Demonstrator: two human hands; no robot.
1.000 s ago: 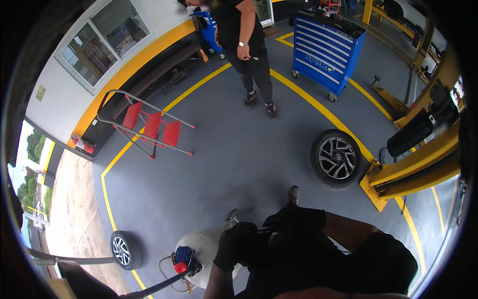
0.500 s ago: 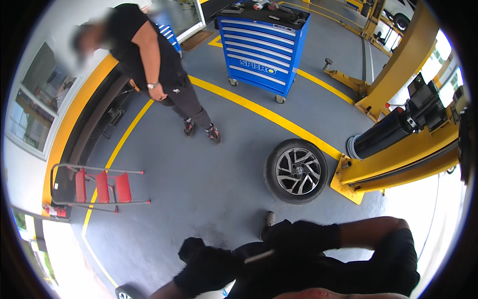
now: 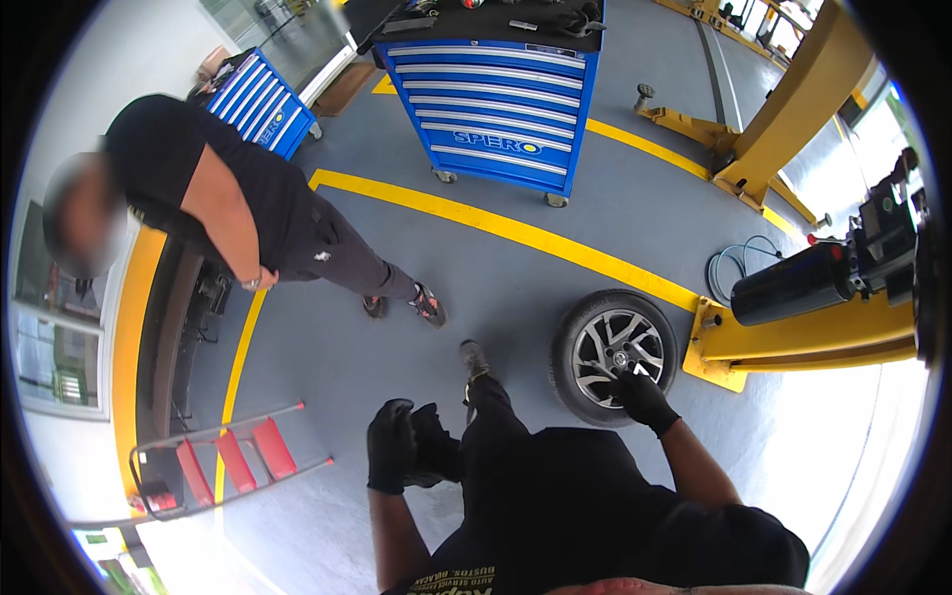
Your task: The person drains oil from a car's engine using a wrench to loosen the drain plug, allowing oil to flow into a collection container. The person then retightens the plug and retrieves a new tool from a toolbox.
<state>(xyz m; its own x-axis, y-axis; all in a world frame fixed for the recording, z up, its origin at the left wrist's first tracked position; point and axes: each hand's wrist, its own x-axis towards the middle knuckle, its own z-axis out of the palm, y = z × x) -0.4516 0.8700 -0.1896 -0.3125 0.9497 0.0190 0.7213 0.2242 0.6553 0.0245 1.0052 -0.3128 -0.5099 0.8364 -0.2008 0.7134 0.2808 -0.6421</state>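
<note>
At lower centre-left, the gloved left hand (image 3: 391, 446) curls beside a dark bundle (image 3: 433, 448), its grip unclear, while right of centre a wheel (image 3: 620, 358) lies flat on the floor (image 3: 511, 317), presumably against rolling, overlapped by the right hand (image 3: 643, 399), also unclear.

Passable over floor (image 3: 615, 213) toward two o'clock; blocked at four by the wheel (image 3: 620, 358) (at ten by a co-worker (image 3: 248, 178)).

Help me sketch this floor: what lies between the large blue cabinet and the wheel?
A yellow line across grey floor separates cabinet and wheel in the head view.
</note>
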